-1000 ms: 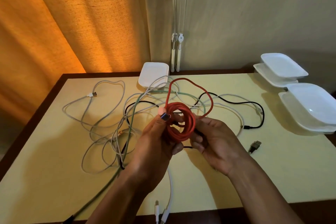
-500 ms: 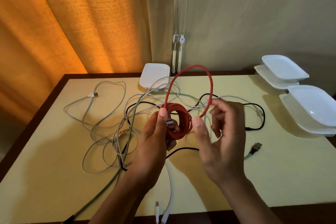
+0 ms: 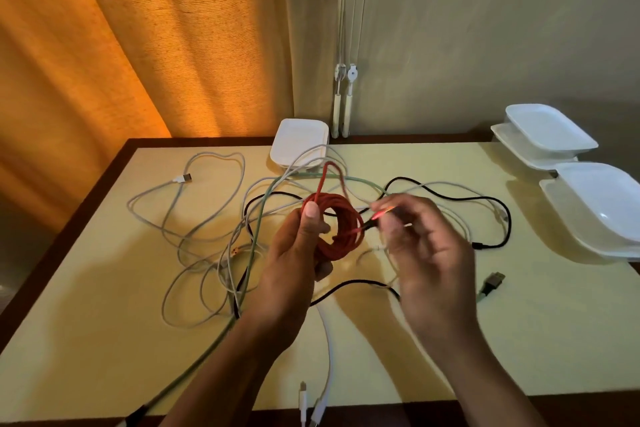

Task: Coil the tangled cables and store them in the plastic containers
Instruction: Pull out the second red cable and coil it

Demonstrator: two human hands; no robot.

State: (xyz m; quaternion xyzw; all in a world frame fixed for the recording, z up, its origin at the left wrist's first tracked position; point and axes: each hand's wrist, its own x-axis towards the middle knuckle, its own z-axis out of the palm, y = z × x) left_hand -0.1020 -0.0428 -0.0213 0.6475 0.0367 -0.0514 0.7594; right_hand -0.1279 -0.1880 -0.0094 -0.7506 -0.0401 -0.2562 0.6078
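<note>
Red cable is sitting mostly coiled in the left hand, which is gripping the coil with its thumb pressing on top, above the middle of the table. The right hand, blurred, is pinching the cable's loose end just right of the coil. White cables, a green cable and a black cable are lying tangled across the table. One white container is sitting at the far edge, and stacked containers are resting along the right edge.
</note>
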